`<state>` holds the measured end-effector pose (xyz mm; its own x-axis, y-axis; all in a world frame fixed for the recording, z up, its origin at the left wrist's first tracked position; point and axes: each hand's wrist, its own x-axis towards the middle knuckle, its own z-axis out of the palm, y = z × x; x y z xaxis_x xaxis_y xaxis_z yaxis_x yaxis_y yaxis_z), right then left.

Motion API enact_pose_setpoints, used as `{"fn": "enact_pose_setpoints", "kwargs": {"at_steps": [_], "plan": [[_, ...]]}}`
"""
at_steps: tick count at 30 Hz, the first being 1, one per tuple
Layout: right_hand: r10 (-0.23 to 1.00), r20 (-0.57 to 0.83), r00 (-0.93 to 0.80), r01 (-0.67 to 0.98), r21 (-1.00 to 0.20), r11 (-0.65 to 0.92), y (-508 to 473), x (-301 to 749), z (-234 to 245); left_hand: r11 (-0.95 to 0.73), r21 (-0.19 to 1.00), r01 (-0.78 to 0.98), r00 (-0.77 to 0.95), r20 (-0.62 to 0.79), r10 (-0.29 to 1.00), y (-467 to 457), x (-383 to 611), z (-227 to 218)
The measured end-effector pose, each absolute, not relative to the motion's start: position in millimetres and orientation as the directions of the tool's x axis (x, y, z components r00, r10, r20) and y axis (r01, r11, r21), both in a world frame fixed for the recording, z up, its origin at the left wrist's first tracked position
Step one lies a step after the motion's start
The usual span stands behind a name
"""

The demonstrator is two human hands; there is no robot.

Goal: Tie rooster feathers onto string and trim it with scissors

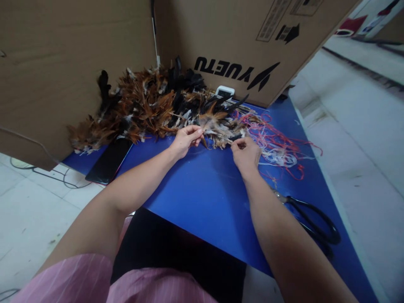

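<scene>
The right forearm partly hides the scissors; the left fingers pinch something blurred, perhaps a feather.

The feathers look soft and ragged, dry brown with glossier black ones among them. The table is smooth with a faint sheen; the box, matt cardboard. The phone has a glossy, glass-like face. The scissors pair metal with smooth black grips. The strands look like thin plastic; the shirt, matt cloth.
</scene>
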<state>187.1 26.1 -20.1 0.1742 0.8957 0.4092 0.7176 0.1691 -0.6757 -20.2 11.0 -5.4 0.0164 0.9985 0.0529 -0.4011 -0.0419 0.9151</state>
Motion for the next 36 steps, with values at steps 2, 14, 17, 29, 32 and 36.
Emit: {"fn": "enact_pose_setpoints", "kwargs": {"at_steps": [2, 14, 17, 29, 32, 36], "plan": [[0.901, 0.391, 0.187, 0.659, -0.730, 0.180, 27.1, 187.7, -20.0, -0.038, 0.918, -0.394, 0.008, 0.045, 0.999, 10.3, -20.0, -4.3], [0.908, 0.368, 0.200, 0.594, -0.783, 0.186, 33.9, 194.2, -30.9, -0.045, 0.917, -0.396, -0.002, 0.048, 0.999, 7.7, -20.0, -0.9], [0.915, 0.361, 0.180, 0.631, -0.756, 0.174, 32.7, 193.2, -29.4, -0.053, 0.914, -0.402, 0.003, 0.059, 0.998, 7.6, -19.7, -0.9], [0.905, 0.420, 0.058, 0.800, -0.562, 0.210, 20.0, 192.8, -12.8, -0.067, 0.918, -0.390, 0.034, 0.087, 0.996, 9.8, -19.6, -7.2], [0.895, 0.445, 0.023, 0.823, -0.517, 0.236, 15.6, 198.0, -3.4, -0.061, 0.922, -0.381, 0.046, 0.085, 0.995, 9.4, -19.1, -8.2], [0.888, 0.457, 0.049, 0.826, -0.518, 0.221, 5.4, 209.9, 11.4, -0.055, 0.925, -0.376, 0.053, 0.081, 0.995, 8.9, -18.4, -8.8]]}}
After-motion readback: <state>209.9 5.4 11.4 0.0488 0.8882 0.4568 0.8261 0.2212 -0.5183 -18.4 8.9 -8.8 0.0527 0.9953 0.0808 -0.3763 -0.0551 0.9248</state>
